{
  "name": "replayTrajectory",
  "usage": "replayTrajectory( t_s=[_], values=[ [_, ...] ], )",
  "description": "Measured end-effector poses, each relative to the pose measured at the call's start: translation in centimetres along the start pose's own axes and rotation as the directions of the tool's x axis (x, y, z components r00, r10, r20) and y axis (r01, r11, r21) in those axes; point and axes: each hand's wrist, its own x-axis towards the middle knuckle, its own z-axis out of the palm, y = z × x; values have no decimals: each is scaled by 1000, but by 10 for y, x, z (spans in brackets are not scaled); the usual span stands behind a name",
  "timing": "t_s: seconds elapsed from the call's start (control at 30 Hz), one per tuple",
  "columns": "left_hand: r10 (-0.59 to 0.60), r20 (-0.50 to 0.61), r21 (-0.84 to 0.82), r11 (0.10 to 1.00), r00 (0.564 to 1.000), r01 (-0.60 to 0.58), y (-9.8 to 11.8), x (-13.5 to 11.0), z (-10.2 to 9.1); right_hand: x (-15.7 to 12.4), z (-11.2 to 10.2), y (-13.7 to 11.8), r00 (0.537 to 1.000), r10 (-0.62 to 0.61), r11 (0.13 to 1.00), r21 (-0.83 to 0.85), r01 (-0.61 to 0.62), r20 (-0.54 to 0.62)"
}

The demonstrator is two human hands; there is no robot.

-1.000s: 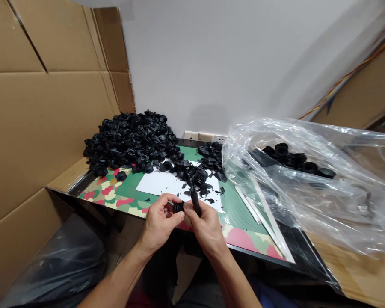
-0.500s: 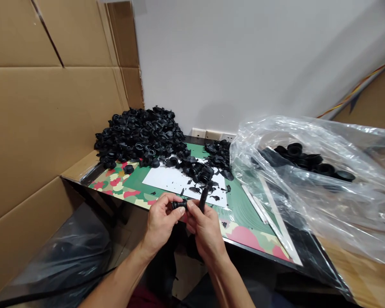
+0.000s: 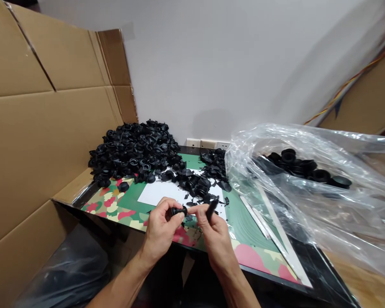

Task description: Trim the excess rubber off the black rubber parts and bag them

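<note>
The slim black tool (image 3: 211, 208) is too small and dark to identify: only its upper end sticks out above the right hand (image 3: 216, 237), and the rest is buried in the fist. The clear plastic bag (image 3: 308, 205) runs off the right edge of the view, and its folds blur the row of black ring-shaped parts (image 3: 303, 169) lying inside it. At lower left a dark plastic bag (image 3: 67, 269) sits below the table edge; I cannot tell what is in it. A big loose heap of black parts (image 3: 134, 154) lies against the cardboard wall (image 3: 35, 141), spilling with torn black scraps onto a white sheet (image 3: 160, 193) on the camouflage-patterned mat (image 3: 115, 205). The small black rubber part (image 3: 179, 211) is held in the air over the mat's near edge, pinched between the thumb and curled forefinger of the left hand (image 3: 160, 233). The right hand's thumb and fingertip meet it from the other side, while its remaining fingers close around the tool.
</note>
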Motion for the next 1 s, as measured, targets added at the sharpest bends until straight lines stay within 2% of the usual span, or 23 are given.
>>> replayTrajectory(
  t_s=[0.1,0.2,0.27,0.37,0.47,0.57,0.63,0.7,0.8,0.87,0.93,1.0],
  values=[
    [52,-24,40,998,998,-51,-5,11,1,10,-18,-1,994,-39,999,6,40,-100],
    [57,-24,36,998,998,-56,-11,22,4,20,-28,-6,990,117,971,219,-96,-83],
    [41,-22,27,999,999,-40,-15,29,5,27,-26,-9,979,199,921,351,-172,-43],
    [-17,3,3,1000,1000,17,-20,38,7,35,-16,-9,973,228,869,459,-184,-43],
    [-77,40,-32,996,996,79,-24,46,7,44,-4,-7,961,240,910,378,-171,-142],
    [-114,51,-56,992,992,117,-27,50,5,52,4,-9,958,206,978,66,-197,-200],
    [-121,59,-71,990,991,125,-28,52,3,57,7,-13,972,199,972,-103,-212,-121],
    [-111,74,-74,990,991,117,-30,52,1,60,10,-16,971,238,953,-189,-235,-6],
    [-85,93,-60,994,992,90,-33,52,-3,61,16,-15,964,258,952,-187,-242,66],
    [-111,89,-82,990,990,119,-34,51,-4,60,20,-9,967,250,963,-114,-242,58],
    [-203,91,-152,965,975,216,-34,49,-3,58,24,-3,955,293,956,-29,-292,39],
    [-333,108,-231,908,937,350,-33,48,-2,58,28,3,932,361,931,47,-362,29]
  ],
)
